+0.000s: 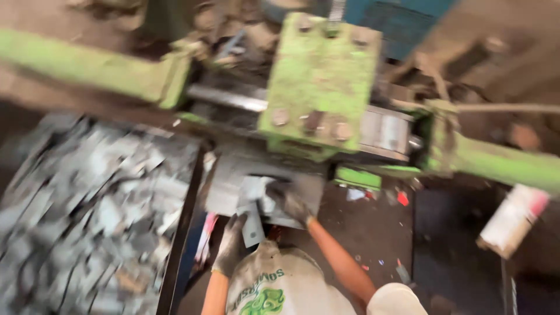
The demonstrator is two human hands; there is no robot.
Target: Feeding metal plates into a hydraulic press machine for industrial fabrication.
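Observation:
Both my hands wear dark grey work gloves. My left hand [230, 245] grips the lower end of a flat grey metal piece [252, 217] that lies on the steel bed [224, 184] of a green press machine [319, 81]. My right hand [290, 201] rests on the upper end of the same piece, just under the green machine head. The frame is blurred, so the exact finger grip is hard to see. A cloth sack [274, 286] with a green print covers my lap below the hands.
A large heap of grey metal offcuts [87, 216] fills a bin at the left, bounded by a dark frame edge [181, 233]. Green machine arms [81, 67] stretch left and right. A white canister with a red top [513, 219] stands at the right on the dark floor.

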